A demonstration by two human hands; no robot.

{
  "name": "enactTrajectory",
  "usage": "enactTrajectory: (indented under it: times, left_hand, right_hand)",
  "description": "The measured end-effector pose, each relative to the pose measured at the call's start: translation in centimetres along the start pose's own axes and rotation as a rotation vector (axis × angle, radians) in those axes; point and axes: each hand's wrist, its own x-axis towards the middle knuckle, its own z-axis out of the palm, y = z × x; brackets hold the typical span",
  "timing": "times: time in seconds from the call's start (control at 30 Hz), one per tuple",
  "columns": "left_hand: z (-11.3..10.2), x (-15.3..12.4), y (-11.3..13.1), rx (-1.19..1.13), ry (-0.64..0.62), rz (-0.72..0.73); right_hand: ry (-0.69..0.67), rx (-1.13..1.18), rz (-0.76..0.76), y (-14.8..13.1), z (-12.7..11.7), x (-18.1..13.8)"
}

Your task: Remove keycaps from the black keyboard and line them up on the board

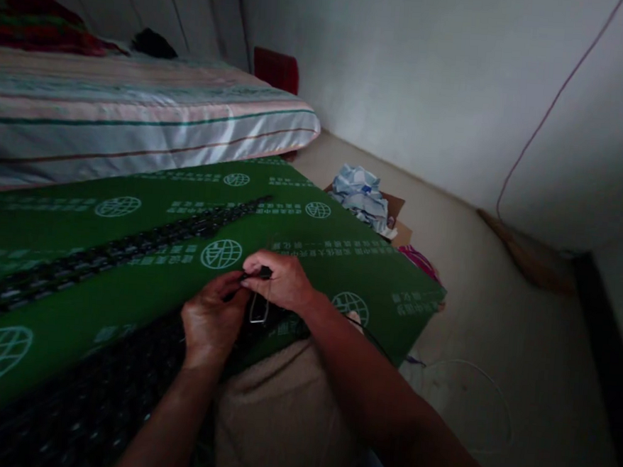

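Observation:
Both my hands meet over the near edge of a green printed board (142,286) lying across my lap. My right hand (281,280) pinches a small black piece (262,273) with a thin wire loop (258,309) hanging below it. My left hand (212,319) is closed, its fingertips pinching the same black piece from the left. A long row of small dark pieces (129,248) runs diagonally across the board, and a wider dark mass of them (80,402) lies at the board's near edge by my left forearm.
A bed with a striped sheet (127,117) stands behind the board. A cardboard box with crumpled pale cloth (364,198) sits on the floor at the right. A broom (523,252) leans along the wall, and thin wire (471,387) loops on the floor.

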Motion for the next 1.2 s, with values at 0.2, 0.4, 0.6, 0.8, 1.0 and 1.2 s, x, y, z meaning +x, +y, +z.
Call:
enactTrajectory:
  times: [0.2, 0.4, 0.6, 0.8, 1.0, 1.2]
  left_hand:
    - [-0.4, 0.5, 0.6, 0.137, 0.003, 0.004]
    - [-0.7, 0.3, 1.8, 0.179, 0.007, 0.005]
    - [-0.6, 0.4, 2.4, 0.252, -0.035, -0.056]
    - [-0.4, 0.9, 1.4, 0.264, -0.032, -0.019]
    - [-0.2, 1.0, 0.8, 0.248, 0.015, 0.004]
    - [-0.4, 0.8, 1.2, 0.24, -0.002, 0.017]
  right_hand:
    - [-0.044, -0.014, 0.01, 0.2, 0.1, 0.6]
    - [-0.063, -0.017, 0.048, 0.2, 0.0, 0.7]
    - [-0.058, -0.039, 0.002, 1.3, 0.7, 0.9]
    - [-0.061, -0.055, 0.018, 1.6, 0.8, 1.0]
    - [-0.044, -0.062, -0.01, 2.1, 1.1, 1.1]
    - [-0.045, -0.056, 0.024, 1.8, 0.9, 1.1]
